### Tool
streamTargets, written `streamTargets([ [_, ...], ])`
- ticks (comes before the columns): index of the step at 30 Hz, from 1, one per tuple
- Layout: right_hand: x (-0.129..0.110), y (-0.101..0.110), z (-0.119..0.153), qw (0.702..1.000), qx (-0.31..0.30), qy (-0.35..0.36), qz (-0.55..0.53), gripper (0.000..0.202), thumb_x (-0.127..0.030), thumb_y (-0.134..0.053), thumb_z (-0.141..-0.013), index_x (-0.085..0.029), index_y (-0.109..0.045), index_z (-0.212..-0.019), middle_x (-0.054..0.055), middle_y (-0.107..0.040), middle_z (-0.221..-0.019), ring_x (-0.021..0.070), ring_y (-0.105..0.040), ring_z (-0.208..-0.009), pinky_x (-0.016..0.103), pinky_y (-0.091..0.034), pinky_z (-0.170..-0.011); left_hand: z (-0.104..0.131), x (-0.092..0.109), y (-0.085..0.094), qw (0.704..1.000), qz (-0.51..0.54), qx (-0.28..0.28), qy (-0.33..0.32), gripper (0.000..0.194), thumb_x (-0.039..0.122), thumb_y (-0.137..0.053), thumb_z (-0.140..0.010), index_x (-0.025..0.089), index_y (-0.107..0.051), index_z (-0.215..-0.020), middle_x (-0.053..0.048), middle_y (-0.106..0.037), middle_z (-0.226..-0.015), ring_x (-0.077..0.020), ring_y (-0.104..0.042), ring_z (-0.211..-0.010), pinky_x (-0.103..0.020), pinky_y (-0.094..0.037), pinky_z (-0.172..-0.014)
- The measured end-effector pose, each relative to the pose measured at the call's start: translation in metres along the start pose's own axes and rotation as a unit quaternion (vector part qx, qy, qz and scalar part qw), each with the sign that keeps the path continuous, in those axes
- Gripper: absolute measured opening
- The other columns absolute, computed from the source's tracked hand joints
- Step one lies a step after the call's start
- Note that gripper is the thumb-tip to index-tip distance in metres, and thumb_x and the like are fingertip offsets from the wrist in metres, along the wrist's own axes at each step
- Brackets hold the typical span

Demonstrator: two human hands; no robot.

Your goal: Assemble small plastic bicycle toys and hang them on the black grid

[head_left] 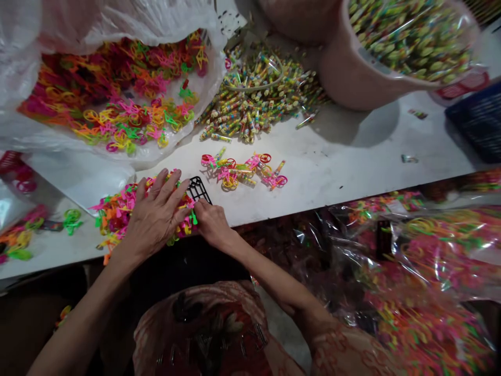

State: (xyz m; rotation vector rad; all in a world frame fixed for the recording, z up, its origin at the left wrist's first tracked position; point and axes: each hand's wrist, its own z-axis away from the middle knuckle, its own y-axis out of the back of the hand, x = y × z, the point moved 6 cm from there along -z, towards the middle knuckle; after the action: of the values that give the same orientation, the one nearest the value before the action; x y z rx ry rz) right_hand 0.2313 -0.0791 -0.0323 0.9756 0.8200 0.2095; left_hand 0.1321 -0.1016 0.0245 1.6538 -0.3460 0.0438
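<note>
My left hand (155, 216) lies with spread fingers on a pile of small colourful plastic pieces (117, 209) at the table's front edge. Just right of it, my right hand (211, 222) has its fingers closed at the pile's right side, near a small green piece; what they hold is hidden. A black plastic grid (200, 190) lies flat beyond my right fingertips. Behind it, a loose row of pink, yellow and red wheeled plastic pieces with clear candy-filled tubes (242, 171) rests on the white table (313, 183).
An open plastic bag of colourful pieces (136, 112) stands at the back left. Candy tubes (258, 99) are heaped behind the row. A pink tub (344, 73) and a dark blue box (477, 122) are to the right. Filled clear bags (430, 271) lie below the table edge.
</note>
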Motion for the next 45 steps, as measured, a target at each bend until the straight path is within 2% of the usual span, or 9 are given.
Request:
streamTargets([
  [4, 0.000, -0.004, 0.000, 0.999, 0.018, 0.009, -0.025, 0.025, -0.010, -0.048, -0.087, -0.013, -0.061, -0.108, 0.013, -0.064, -0.106, 0.0215, -0.062, -0.089, 0.030, -0.044, -0.071, -0.001, 0.003, 0.002, 1.000, -0.010, 0.003, 0.011, 0.039, 0.037, -0.048, -0.091, 0.030, -0.055, -0.129, -0.009, -0.039, -0.151, -0.0342, -0.027, -0.143, -0.064, -0.016, -0.113],
  [8, 0.042, 0.026, 0.008, 0.990, 0.084, 0.013, -0.114, 0.018, -0.014, -0.057, -0.084, -0.014, -0.068, -0.099, 0.007, -0.066, -0.089, 0.0174, -0.062, -0.085, 0.026, -0.044, -0.074, 0.005, 0.003, 0.005, 1.000, 0.000, -0.005, -0.009, 0.026, 0.031, -0.049, -0.091, 0.032, -0.067, -0.109, -0.004, -0.043, -0.149, -0.0355, -0.031, -0.141, -0.065, -0.019, -0.112],
  [11, 0.088, 0.072, 0.011, 0.977, 0.192, -0.093, -0.016, 0.022, -0.012, -0.052, -0.087, -0.015, -0.069, -0.100, 0.011, -0.064, -0.096, 0.0204, -0.061, -0.089, 0.029, -0.043, -0.074, 0.012, 0.001, 0.005, 0.999, -0.001, -0.006, -0.035, 0.024, 0.032, -0.049, -0.091, 0.030, -0.069, -0.105, -0.005, -0.045, -0.148, -0.0359, -0.032, -0.141, -0.065, -0.019, -0.113],
  [15, 0.103, 0.095, -0.010, 0.976, 0.126, -0.106, 0.145, 0.022, -0.010, -0.049, -0.085, -0.015, -0.071, -0.086, 0.015, -0.063, -0.103, 0.0213, -0.061, -0.079, 0.032, -0.040, -0.066, 0.013, 0.002, 0.010, 0.999, -0.014, 0.024, -0.036, 0.028, 0.034, -0.047, -0.092, 0.029, -0.067, -0.112, -0.009, -0.047, -0.146, -0.0339, -0.033, -0.140, -0.064, -0.022, -0.112],
  [19, 0.097, 0.097, -0.016, 0.971, 0.095, -0.089, 0.200, 0.024, -0.008, -0.045, -0.086, -0.013, -0.069, -0.087, 0.017, -0.064, -0.098, 0.0218, -0.060, -0.075, 0.033, -0.038, -0.064, 0.004, 0.003, 0.019, 0.998, -0.030, 0.059, 0.005, 0.034, 0.038, -0.048, -0.092, 0.032, -0.057, -0.124, -0.008, -0.044, -0.148, -0.0324, -0.035, -0.140, -0.064, -0.021, -0.111],
  [22, 0.099, 0.099, -0.001, 0.971, 0.116, -0.089, 0.187, 0.020, -0.013, -0.047, -0.088, -0.014, -0.068, -0.090, 0.015, -0.065, -0.099, 0.0217, -0.060, -0.077, 0.032, -0.037, -0.065, -0.002, 0.003, 0.015, 0.999, -0.042, 0.023, 0.010, 0.037, 0.040, -0.045, -0.093, 0.030, -0.055, -0.127, -0.009, -0.044, -0.149, -0.0340, -0.036, -0.139, -0.063, -0.023, -0.111],
  [35, 0.106, 0.076, 0.002, 0.953, 0.287, -0.031, -0.091, 0.011, -0.016, -0.052, -0.077, -0.018, -0.060, -0.084, 0.005, -0.059, -0.086, 0.0172, -0.053, -0.074, 0.028, -0.039, -0.069, -0.003, -0.002, 0.003, 0.999, -0.029, -0.001, 0.014, 0.040, 0.039, -0.041, -0.093, 0.025, -0.056, -0.128, -0.011, -0.046, -0.147, -0.0331, -0.039, -0.137, -0.058, -0.024, -0.111],
  [40, 0.091, 0.059, -0.001, 0.927, 0.245, 0.013, -0.285, 0.008, -0.018, -0.051, -0.073, -0.019, -0.055, -0.079, -0.001, -0.054, -0.075, 0.0120, -0.046, -0.062, 0.024, -0.036, -0.060, -0.002, 0.000, 0.004, 0.999, -0.038, 0.013, 0.016, 0.046, 0.038, -0.040, -0.094, 0.025, -0.046, -0.138, -0.012, -0.046, -0.146, -0.0310, -0.038, -0.138, -0.056, -0.023, -0.112],
  [45, 0.069, 0.035, -0.018, 0.919, 0.206, 0.002, -0.335, 0.012, -0.015, -0.052, -0.062, -0.021, -0.047, -0.070, -0.005, -0.046, -0.066, 0.0111, -0.041, -0.060, 0.023, -0.031, -0.055, 0.000, 0.000, 0.002, 0.998, -0.052, 0.019, 0.022, 0.059, 0.037, -0.039, -0.094, 0.016, -0.030, -0.148, -0.018, -0.043, -0.148, -0.0299, -0.036, -0.139, -0.053, -0.022, -0.113],
])
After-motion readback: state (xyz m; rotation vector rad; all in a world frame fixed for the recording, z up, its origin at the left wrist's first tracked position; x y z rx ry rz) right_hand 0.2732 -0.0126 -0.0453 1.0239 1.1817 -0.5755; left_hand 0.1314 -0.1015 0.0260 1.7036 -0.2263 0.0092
